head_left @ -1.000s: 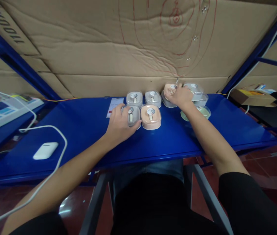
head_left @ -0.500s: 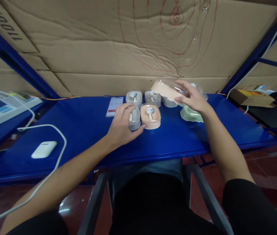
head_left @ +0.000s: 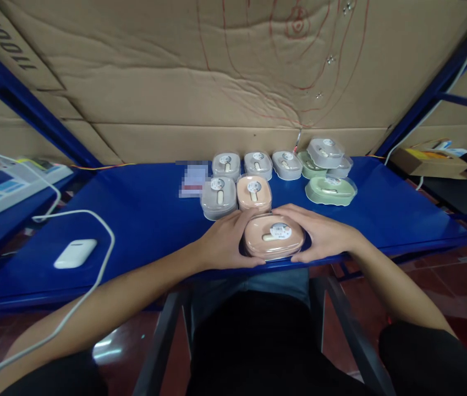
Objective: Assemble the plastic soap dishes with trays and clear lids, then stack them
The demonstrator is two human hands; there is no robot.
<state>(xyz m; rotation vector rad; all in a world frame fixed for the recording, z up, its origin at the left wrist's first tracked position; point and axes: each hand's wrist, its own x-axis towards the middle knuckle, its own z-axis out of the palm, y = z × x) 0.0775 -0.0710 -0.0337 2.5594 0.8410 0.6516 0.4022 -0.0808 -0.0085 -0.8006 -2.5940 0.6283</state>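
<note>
A peach-coloured box with a clear lid (head_left: 274, 245) and a round label lies near the front edge of the blue table. My left hand (head_left: 231, 239) curves around its left end, thumb in front and fingers behind. At the opposite end, my right hand (head_left: 324, 234) grips the same box in a like way. Just behind stand a second peach box (head_left: 254, 193) and a grey box (head_left: 219, 198), side by side. Farther right sits a green box (head_left: 331, 191) with a clear lid.
Along the cardboard wall (head_left: 175, 135) several lidded boxes stand in a row, with a grey one (head_left: 326, 154) stacked on others at the right. A blurred phone (head_left: 194, 179), a white earbud case (head_left: 75, 253) and a white cable (head_left: 107, 247) are at the left.
My right hand has brought the peach box down from the back right to the table's front edge. My left hand has moved from the grey box to this one.
</note>
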